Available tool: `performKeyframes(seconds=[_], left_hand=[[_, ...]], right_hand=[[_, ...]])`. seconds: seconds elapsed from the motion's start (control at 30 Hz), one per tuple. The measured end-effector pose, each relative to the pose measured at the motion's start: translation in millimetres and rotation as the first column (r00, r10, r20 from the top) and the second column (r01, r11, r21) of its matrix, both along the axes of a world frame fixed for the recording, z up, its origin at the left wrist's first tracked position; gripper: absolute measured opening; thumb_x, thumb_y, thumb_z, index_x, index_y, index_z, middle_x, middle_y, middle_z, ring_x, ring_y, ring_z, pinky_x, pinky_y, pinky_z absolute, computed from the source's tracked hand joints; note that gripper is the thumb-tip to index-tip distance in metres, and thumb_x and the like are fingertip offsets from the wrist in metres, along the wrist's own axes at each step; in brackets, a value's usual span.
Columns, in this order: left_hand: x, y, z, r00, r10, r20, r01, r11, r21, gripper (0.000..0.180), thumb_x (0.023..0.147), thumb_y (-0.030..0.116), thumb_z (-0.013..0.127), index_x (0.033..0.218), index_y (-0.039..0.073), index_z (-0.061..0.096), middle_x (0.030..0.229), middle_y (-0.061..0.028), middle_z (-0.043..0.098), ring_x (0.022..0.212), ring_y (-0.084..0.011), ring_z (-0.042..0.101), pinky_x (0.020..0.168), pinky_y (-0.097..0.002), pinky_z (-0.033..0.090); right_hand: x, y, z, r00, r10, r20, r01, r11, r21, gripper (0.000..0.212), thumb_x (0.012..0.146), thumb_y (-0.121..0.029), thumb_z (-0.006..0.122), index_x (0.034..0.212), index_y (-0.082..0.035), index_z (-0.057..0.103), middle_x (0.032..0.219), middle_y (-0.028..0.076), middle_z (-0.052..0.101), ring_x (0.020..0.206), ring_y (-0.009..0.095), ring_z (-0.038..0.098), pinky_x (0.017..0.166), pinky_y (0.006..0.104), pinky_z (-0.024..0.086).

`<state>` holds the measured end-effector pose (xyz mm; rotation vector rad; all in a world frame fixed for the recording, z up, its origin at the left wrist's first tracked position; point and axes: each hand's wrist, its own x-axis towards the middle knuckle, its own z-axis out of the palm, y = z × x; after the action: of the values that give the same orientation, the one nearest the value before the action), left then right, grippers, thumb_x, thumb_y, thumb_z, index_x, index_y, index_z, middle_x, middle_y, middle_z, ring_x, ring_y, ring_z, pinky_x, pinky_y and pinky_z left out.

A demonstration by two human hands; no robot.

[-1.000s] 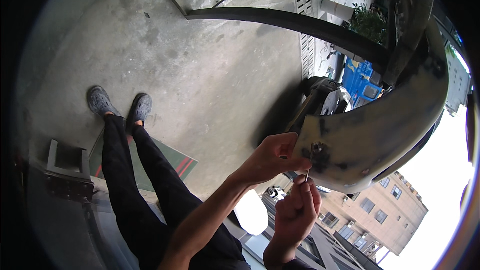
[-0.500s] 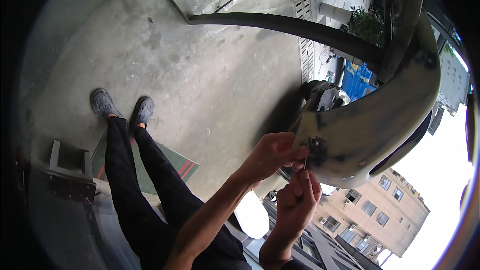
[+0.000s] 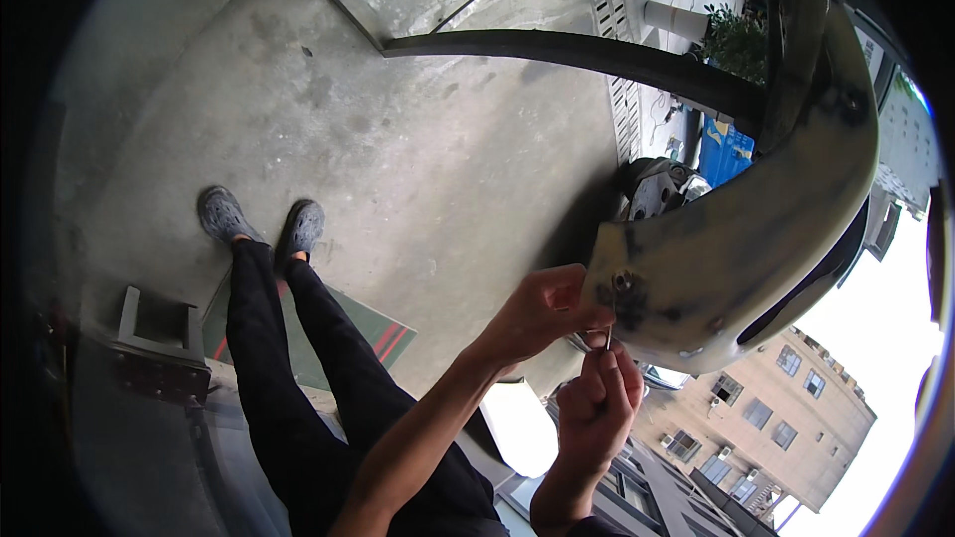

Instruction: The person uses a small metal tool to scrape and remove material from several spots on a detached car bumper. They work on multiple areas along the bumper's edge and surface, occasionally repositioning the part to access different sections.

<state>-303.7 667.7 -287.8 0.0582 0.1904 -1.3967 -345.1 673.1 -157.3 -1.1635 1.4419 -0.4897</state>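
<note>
Between my hands is a small, thin metal rod [image 3: 609,336], just off the lower end of a curved panel. My left hand [image 3: 537,313] is closed, with its thumb and fingers pinching the rod's upper end. From below, my right hand [image 3: 599,400] pinches the lower end between thumb and fingertips, its other fingers curled. The curved panel [image 3: 736,249] is beige with dark, smoky patches. A round metal fitting [image 3: 623,281] sits in it, just above my left fingertips. Exactly what the rod is cannot be made out.
A dark metal frame [image 3: 577,48] arches over the concrete floor [image 3: 418,149] and meets the panel. A green mat [image 3: 328,338] with red stripes lies by my legs. Near the left is a metal bracket [image 3: 159,338]. A slotted grate [image 3: 622,89] and a blue object [image 3: 724,151] are beyond.
The view has shifted slightly, so the floor and shoes appear further right and lower. My hands stay at the panel's lower end, still pinching the rod, and more of it shows between them.
</note>
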Motion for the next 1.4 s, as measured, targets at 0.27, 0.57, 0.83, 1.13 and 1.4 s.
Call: performKeyframes(seconds=[0.27,0.57,0.83,1.13,1.4], left_hand=[[-0.2,-1.1,-4.8,0.994,-0.058,-0.093,0.052,0.996,-0.071,0.015,0.083,0.012,0.069,0.088,0.003,0.058,0.073,-0.0024,0.061,0.066,-0.0096,0.057,0.064,-0.0265,0.048],[4.4,-0.7,0.5,1.0,-0.027,0.0,0.027,0.999,0.028,0.021,0.079,0.013,0.073,0.09,0.002,0.059,0.079,-0.0034,0.063,0.076,-0.01,0.058,0.071,-0.0279,0.049],[6.0,1.5,1.5,0.998,-0.059,-0.006,0.059,0.998,0.029,0.023,0.079,0.014,0.073,0.093,0.001,0.06,0.083,-0.0033,0.064,0.081,-0.0103,0.059,0.076,-0.0284,0.049],[-0.4,0.0,1.3,0.996,-0.057,-0.073,0.055,0.998,-0.024,0.026,0.085,0.027,0.069,0.082,0.004,0.057,0.072,0.0016,0.055,0.068,-0.0059,0.049,0.066,-0.0241,0.044],[2.4,-0.2,-2.2,1.0,0.024,0.002,-0.023,0.992,-0.126,0.034,0.087,0.035,0.065,0.091,0.001,0.06,0.072,0.0023,0.055,0.068,-0.0051,0.049,0.064,-0.0232,0.044]], right_hand=[[2.2,2.6,-7.1,1.0,-0.011,0.013,0.012,1.0,-0.006,0.021,0.096,-0.01,0.044,0.105,0.007,0.052,0.058,-0.007,0.028,0.044,0.001,0.02,0.039,0.0191,0.015],[1.6,-3.1,3.0,0.999,-0.035,0.018,0.034,0.998,0.061,0.021,0.095,-0.011,0.045,0.099,0.008,0.054,0.057,-0.006,0.031,0.042,0.0,0.019,0.036,0.0176,0.016],[2.9,-0.6,-1.4,0.998,-0.053,0.022,0.052,0.998,0.018,0.02,0.095,-0.011,0.045,0.097,0.007,0.054,0.055,-0.006,0.033,0.039,0.0,0.018,0.035,0.0184,0.015],[10.2,3.0,-17.5,0.999,-0.034,-0.017,0.033,0.996,-0.084,0.021,0.096,-0.014,0.049,0.097,0.006,0.056,0.055,-0.005,0.034,0.043,0.001,0.023,0.039,0.0207,0.015],[-12.0,-21.4,-4.2,0.988,0.148,0.038,-0.151,0.983,0.107,0.021,0.094,-0.013,0.048,0.093,0.006,0.057,0.052,-0.005,0.033,0.041,0.002,0.022,0.039,0.0209,0.017]])
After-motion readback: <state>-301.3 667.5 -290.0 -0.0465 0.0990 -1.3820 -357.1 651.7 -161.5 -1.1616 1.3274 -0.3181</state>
